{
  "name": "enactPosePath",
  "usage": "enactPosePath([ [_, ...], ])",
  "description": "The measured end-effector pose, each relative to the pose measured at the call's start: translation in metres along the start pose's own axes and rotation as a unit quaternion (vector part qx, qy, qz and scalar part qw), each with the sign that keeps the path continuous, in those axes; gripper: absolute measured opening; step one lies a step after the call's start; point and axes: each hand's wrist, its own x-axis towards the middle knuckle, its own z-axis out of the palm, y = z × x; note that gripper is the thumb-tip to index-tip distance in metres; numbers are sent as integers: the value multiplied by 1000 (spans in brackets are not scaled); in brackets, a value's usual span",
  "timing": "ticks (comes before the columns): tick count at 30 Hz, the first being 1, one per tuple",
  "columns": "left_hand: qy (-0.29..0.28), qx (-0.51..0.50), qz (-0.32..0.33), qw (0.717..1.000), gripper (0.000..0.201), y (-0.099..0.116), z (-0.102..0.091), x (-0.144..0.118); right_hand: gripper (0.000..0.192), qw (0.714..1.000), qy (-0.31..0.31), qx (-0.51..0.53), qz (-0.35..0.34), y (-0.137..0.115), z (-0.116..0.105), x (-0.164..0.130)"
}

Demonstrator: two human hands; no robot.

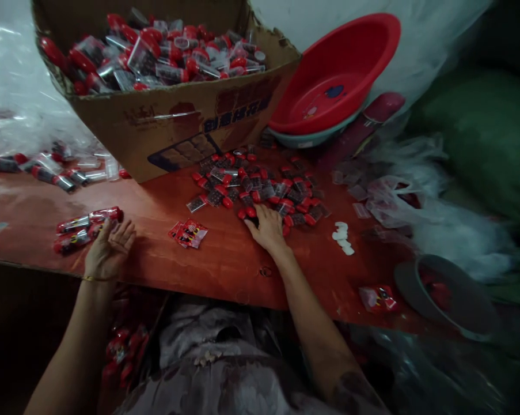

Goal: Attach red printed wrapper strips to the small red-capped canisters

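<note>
Lifting the heaped red-capped containers (256, 183) singly, at twelve o'clock, should avoid scattering others; the right hand (268, 227) curls its grip there, hold unclear, while the left hand (106, 249) lies loosely open beside wrapped tubes (73, 225) at ten o'clock.

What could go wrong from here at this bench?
The right hand is at the edge of the piled red-capped containers and might scatter some. The red packet lies near the front edge of the table and could get brushed off. The cardboard box is filled high with similar pieces; a bump might spill some.
</note>
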Motion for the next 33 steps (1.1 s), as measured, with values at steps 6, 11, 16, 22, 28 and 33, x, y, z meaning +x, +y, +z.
enactPosePath([
  [6,-71,269,213,936,32,-49,30,-25,35,998,60,7,9,-5,5,-7],
  [11,-178,578,398,690,26,-106,50,-25,28,996,83,-18,-9,-26,-7,-30],
  [16,-191,631,409,631,23,-122,45,-9,26,996,84,5,-3,-38,-9,-59],
  [22,-192,663,432,580,29,-119,41,-7,45,1000,7,-11,-9,-44,-12,-67],
  [28,-178,713,438,518,31,-112,41,-6,46,998,13,35,-58,-57,-24,-67],
  [33,-176,722,455,491,31,-117,43,-3,28,993,51,82,-65,-72,-16,-69],
])
